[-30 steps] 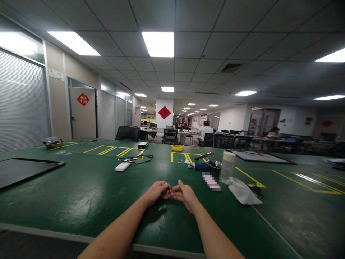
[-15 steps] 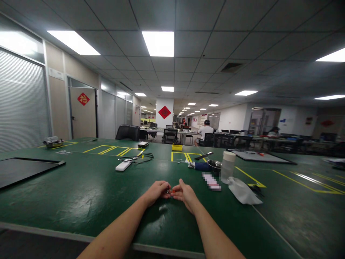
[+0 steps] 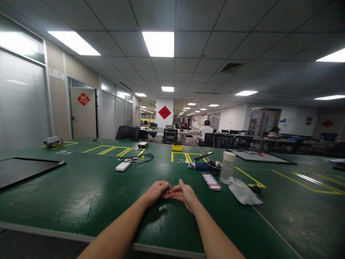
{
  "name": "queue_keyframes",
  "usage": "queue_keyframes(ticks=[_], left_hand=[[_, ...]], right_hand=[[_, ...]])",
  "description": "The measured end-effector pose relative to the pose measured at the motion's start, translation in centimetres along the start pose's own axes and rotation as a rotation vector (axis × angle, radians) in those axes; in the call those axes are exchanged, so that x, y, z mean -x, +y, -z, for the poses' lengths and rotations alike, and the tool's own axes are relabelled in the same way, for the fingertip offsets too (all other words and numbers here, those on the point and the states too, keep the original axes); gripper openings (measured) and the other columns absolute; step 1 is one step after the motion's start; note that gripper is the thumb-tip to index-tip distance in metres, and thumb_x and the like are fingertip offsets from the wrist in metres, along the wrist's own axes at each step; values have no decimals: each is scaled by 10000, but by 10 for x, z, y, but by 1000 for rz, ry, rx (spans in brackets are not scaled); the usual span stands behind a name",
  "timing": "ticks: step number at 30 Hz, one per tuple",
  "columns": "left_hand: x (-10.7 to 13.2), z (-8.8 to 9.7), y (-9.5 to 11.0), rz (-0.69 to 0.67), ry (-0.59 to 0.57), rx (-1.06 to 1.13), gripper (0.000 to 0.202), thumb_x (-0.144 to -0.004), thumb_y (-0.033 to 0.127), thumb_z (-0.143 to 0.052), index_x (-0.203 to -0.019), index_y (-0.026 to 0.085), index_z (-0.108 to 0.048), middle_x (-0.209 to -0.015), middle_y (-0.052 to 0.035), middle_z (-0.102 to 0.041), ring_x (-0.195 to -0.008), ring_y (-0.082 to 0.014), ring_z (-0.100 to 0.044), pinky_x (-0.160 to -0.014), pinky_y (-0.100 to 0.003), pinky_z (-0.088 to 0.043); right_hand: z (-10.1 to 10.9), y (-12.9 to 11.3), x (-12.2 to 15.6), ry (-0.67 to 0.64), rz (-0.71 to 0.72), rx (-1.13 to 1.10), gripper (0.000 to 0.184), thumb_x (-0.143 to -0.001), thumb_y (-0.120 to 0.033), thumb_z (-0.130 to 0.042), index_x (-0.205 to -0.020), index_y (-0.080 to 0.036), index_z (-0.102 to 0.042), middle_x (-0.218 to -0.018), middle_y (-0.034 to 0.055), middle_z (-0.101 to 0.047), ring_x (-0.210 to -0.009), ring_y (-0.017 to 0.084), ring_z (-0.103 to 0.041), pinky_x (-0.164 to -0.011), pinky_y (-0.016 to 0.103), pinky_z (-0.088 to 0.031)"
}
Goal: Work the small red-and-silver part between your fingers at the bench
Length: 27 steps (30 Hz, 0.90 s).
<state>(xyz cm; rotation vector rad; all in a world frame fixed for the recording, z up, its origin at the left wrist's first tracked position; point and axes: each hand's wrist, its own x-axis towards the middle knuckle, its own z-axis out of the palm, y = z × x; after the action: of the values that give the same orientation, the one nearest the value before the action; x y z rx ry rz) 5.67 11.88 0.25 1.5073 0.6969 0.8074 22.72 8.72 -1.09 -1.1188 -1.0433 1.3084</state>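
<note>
My left hand (image 3: 157, 191) and my right hand (image 3: 185, 194) meet fingertip to fingertip just above the green table (image 3: 81, 194). Both are pinched closed on a small object (image 3: 170, 191) with a red bit and a dark metal bit; it is too small to name. A small pale speck (image 3: 162, 207) lies on the table right under my hands.
To the right stand a translucent white jar (image 3: 228, 167), a white bag (image 3: 243, 191), a metal bowl (image 3: 214, 165) and a card (image 3: 211, 181). A white remote (image 3: 123, 166) with black cable lies ahead left, a black tray (image 3: 24, 169) far left. A person sits in the distance.
</note>
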Motion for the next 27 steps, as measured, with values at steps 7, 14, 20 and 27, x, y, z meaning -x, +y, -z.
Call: queue_keyframes(ticks=[7, 14, 20, 27], left_hand=[[0, -1, 0, 1, 7, 17, 404, -747, 510, -546, -842, 122, -609, -716, -29, -627, -644, -146, -600, -628, -267, -467], [2, -1, -1, -48, 24, -144, 214, -651, 219, -614, -842, 122, -612, -677, -17, -639, -579, -122, -579, -575, -234, -432], [3, 2, -2, -83, 0, -201, 221, -669, 170, -548, -872, 123, -624, -676, -26, -652, -572, -118, -583, -538, -216, -413], [-1, 1, -6, -76, -40, -103, 223, -694, 224, -563, -887, 121, -605, -729, -44, -656, -622, -136, -612, -596, -259, -467]], right_hand=[[-1, 0, 1, -4, 12, 4, 497, -873, -528, -446, -765, -79, -629, -786, 153, -693, -638, 155, -678, -591, 243, -516], [-2, 2, 5, -9, 95, 175, 116, -662, -170, -621, -753, -107, -659, -721, 63, -699, -698, 167, -687, -620, 236, -521], [-4, -1, 9, -23, 110, 177, 128, -603, -133, -593, -718, -116, -647, -693, 42, -693, -724, 187, -691, -610, 240, -515], [-4, -2, 14, -51, 164, 213, 126, -628, -177, -658, -738, -117, -642, -624, 25, -675, -595, 136, -643, -586, 229, -496]])
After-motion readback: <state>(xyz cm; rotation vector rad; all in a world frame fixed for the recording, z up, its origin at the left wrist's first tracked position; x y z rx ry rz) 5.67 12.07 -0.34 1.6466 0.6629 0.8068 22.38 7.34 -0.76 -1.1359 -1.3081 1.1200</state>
